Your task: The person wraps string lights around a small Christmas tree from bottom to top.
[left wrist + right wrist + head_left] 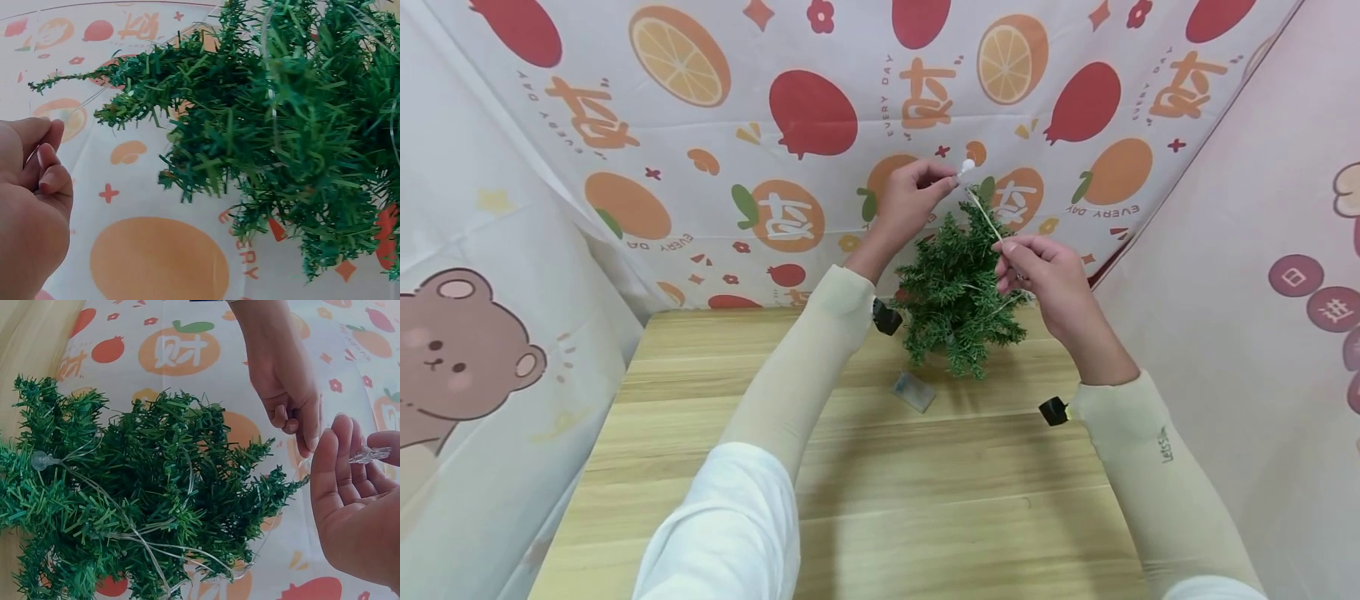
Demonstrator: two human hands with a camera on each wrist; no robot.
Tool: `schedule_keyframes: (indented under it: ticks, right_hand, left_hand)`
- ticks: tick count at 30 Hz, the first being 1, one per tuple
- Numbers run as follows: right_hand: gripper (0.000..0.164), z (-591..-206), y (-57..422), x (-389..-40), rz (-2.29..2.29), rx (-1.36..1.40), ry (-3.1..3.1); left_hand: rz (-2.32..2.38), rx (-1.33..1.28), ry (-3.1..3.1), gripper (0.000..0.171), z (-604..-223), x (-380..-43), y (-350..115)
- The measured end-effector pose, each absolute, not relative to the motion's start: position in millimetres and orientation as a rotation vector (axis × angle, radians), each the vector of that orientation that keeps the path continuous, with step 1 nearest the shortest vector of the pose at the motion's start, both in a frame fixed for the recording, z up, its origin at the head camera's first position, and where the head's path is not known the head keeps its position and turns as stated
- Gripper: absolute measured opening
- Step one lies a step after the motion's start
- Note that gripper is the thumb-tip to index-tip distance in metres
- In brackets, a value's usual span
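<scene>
A small green artificial Christmas tree (pixel 962 287) stands at the back of the table, with clear string-light wire (pixel 134 531) looped over its branches. My left hand (pixel 917 196) is above the treetop, thumb and fingers pinching the thin wire. Just beyond those fingertips shows a white round bulb (pixel 967 165). To the right of the treetop, my right hand (pixel 1045 271) holds the same string; a stretch of wire (pixel 985 214) slants between the hands. In the right wrist view, a clear plastic light piece (pixel 370 454) sits between the right thumb and fingers. Another clear bulb (pixel 44 460) hangs on the branches.
On the wooden table (pixel 737 400), a small greyish flat packet (pixel 914 392) lies in front of the tree. A fruit-printed cloth (pixel 715 158) hangs close behind the tree. More cloth hangs at the left and right sides.
</scene>
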State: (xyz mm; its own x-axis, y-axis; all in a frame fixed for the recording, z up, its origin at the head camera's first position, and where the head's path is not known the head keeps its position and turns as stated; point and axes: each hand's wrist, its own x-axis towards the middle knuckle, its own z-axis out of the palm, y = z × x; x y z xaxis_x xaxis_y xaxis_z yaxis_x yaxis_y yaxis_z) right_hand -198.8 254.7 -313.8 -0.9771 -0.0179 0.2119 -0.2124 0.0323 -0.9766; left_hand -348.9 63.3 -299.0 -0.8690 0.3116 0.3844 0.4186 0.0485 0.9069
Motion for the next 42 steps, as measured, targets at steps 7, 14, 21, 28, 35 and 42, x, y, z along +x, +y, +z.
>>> schedule_keyframes:
  ticks: [7,14,21,28,35,42]
  right_hand:
    - [0.027,-305,249,-201,2.075,0.306,-2.039]
    - [0.025,-308,240,-206,2.011,0.323,-2.087]
    - [0.029,-317,229,-208,1.962,0.257,-2.215]
    - [0.034,-321,231,-205,1.904,0.209,-2.358]
    - [0.033,-325,240,-203,1.796,0.239,-2.502]
    - [0.034,-335,249,-204,1.666,0.199,-2.613]
  left_hand:
    - [-2.026,-0.724,-2.197,0.022,-281,-335,63]
    - [-2.067,-0.718,-2.216,0.020,-285,-352,72]
    - [-2.034,-0.770,-2.229,0.022,-304,-370,72]
    - [-2.033,-0.739,-2.230,0.023,-327,-368,55]
    - [-2.064,-0.806,-2.171,0.026,-347,-359,44]
    - [-2.032,-0.847,-2.147,0.019,-366,-354,38]
